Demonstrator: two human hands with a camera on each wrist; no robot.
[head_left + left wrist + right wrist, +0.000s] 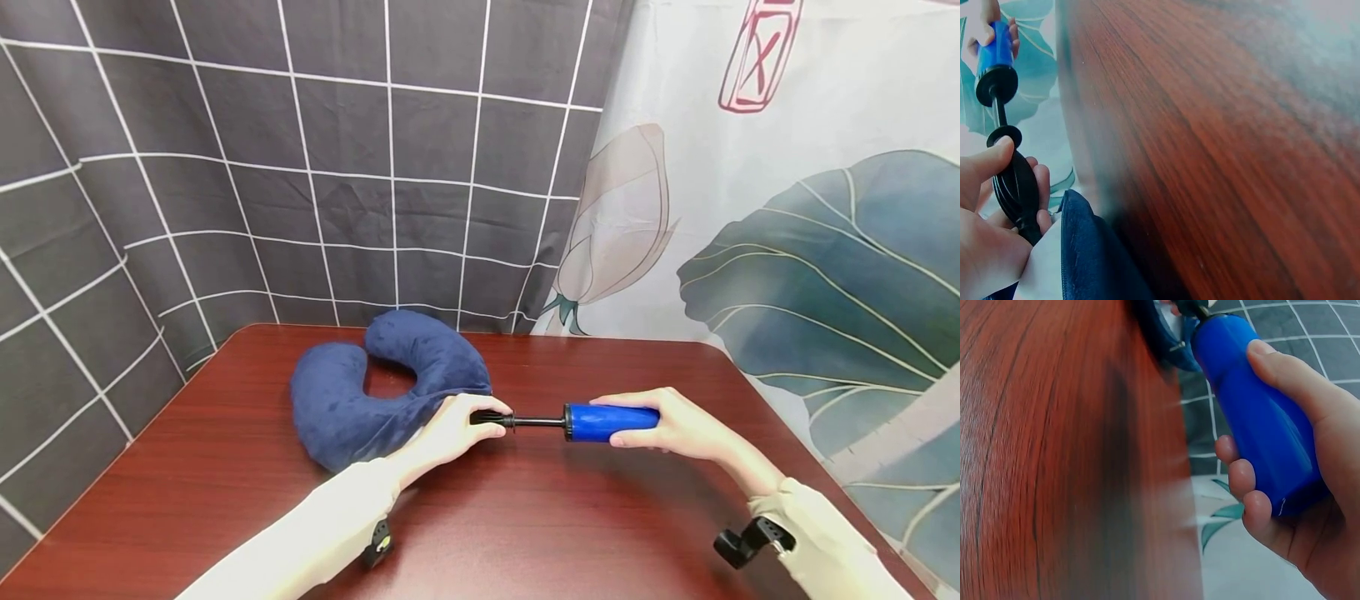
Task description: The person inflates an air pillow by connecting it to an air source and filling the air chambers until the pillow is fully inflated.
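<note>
Wood-grain table (540,517) bears navy neck pillow (367,425), left; right of it I see a hand pump (567,422): left hand (446,429) grips its black end (1017,187), right hand (678,427) grips its blue barrel (1266,419).

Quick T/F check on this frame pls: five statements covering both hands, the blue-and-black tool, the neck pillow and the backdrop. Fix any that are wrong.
1. The left grip holds the ridged black end of the tool. True.
2. The right grip lies flat on the tabletop. False: it is wrapped round the blue barrel.
3. The neck pillow rests on the table. True.
4. The ridged black end is pushed flush against the blue barrel. False: a length of rod shows between them.
5. The gridded backdrop is bright yellow. False: it is dark grey with white lines.
</note>
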